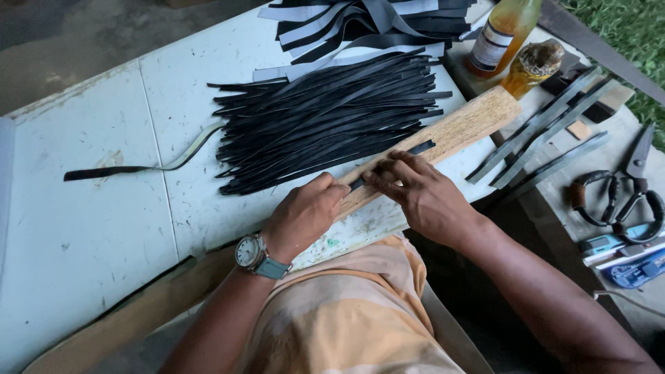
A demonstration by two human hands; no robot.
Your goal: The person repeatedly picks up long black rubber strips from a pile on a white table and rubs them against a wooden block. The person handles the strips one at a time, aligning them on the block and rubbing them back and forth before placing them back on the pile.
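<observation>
Black strip (pixel 391 163) under both hands' fingertips (pixel 377 173)

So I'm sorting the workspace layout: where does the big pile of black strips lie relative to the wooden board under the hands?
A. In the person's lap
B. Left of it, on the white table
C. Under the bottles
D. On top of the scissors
B: the black strips lie on the white table, left of the wooden board that both hands press a strip on.

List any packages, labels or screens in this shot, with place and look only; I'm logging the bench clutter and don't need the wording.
Labelled bottle: top right, behind the wooden board; amber liquid, white label with dark band.
Second bottle: beside it, at the board's end; amber, no clear label.
Blue packet: far right edge, below the scissors; flat, blue with white print.
Wristwatch: left wrist; round pale dial, teal strap.
No screens.
</observation>
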